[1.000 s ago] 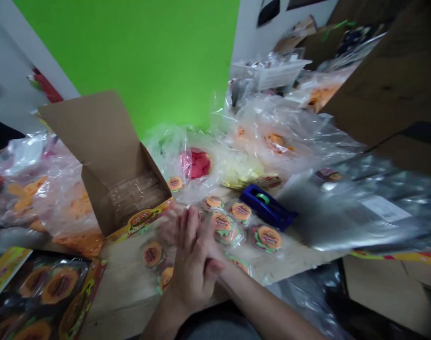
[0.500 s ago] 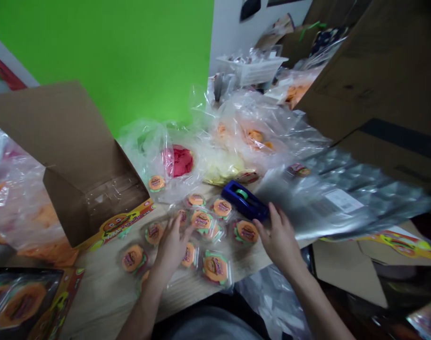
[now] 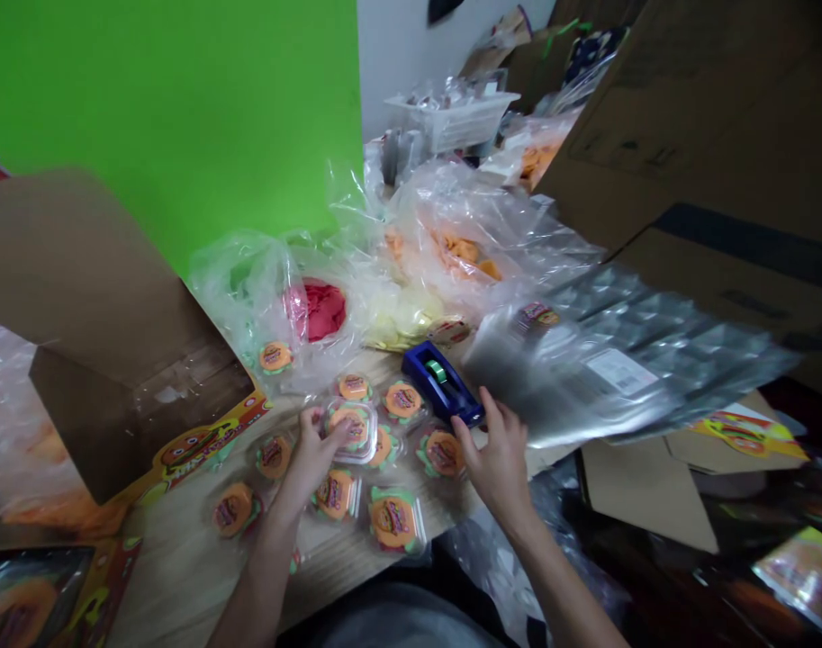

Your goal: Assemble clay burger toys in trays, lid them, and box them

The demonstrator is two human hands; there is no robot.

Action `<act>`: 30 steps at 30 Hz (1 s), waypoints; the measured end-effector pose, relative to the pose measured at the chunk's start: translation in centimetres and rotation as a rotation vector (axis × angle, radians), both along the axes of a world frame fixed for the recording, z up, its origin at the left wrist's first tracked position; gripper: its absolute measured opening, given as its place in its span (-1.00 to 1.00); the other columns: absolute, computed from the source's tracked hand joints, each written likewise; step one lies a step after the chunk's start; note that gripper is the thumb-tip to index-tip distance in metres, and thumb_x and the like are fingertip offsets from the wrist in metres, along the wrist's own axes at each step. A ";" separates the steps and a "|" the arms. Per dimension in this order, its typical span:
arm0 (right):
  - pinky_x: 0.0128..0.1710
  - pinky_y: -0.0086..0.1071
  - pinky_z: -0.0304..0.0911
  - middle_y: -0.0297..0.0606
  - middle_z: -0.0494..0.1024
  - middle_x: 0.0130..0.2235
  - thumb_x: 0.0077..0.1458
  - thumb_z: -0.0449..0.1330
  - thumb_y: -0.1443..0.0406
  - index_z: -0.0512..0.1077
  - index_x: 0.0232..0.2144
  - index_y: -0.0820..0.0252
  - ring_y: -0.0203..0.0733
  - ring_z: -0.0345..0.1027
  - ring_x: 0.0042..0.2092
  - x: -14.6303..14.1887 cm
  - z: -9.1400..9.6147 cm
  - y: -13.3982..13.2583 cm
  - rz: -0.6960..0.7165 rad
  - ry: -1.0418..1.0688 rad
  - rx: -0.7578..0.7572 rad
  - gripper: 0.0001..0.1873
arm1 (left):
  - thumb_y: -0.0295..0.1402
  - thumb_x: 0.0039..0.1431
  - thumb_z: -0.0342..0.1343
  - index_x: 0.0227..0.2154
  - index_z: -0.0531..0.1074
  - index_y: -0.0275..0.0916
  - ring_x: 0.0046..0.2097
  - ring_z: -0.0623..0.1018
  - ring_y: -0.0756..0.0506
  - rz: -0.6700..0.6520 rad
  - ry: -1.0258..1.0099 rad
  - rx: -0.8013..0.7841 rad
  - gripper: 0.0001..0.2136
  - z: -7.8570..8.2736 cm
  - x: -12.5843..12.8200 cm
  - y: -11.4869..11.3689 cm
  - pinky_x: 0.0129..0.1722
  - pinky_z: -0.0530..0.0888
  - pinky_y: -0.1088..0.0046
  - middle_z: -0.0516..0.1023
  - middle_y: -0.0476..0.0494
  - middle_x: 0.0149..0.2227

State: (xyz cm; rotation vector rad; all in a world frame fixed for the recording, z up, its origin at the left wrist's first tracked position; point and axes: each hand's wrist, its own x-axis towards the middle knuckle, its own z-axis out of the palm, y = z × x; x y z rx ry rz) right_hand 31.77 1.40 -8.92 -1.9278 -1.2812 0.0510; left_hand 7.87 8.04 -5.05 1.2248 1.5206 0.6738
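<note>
Clear plastic burger tray on wooden table is touched at the rim by left hand, grip unclear; judged light, stiff, best taken by edge. Right hand held open beside blue tape dispenser.

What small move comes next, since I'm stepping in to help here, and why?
Probably the left hand should lift the clear burger pack at its fingertips: that pack is within easy reach of the hand, and the open cardboard box stands close by on the same side.
</note>
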 end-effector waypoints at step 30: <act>-0.11 -0.22 0.29 -0.16 0.55 -0.21 -0.34 0.33 -0.13 0.49 -0.57 0.15 -0.07 0.42 -0.14 0.7 2.0 -1.5 0.183 1.115 -0.214 -0.52 | -0.33 -0.03 0.27 -0.06 0.31 -0.09 -0.21 0.57 -0.07 0.231 -0.606 -0.182 -0.57 1.8 -1.2 -1.0 -0.25 0.57 0.37 0.43 -0.08 -0.04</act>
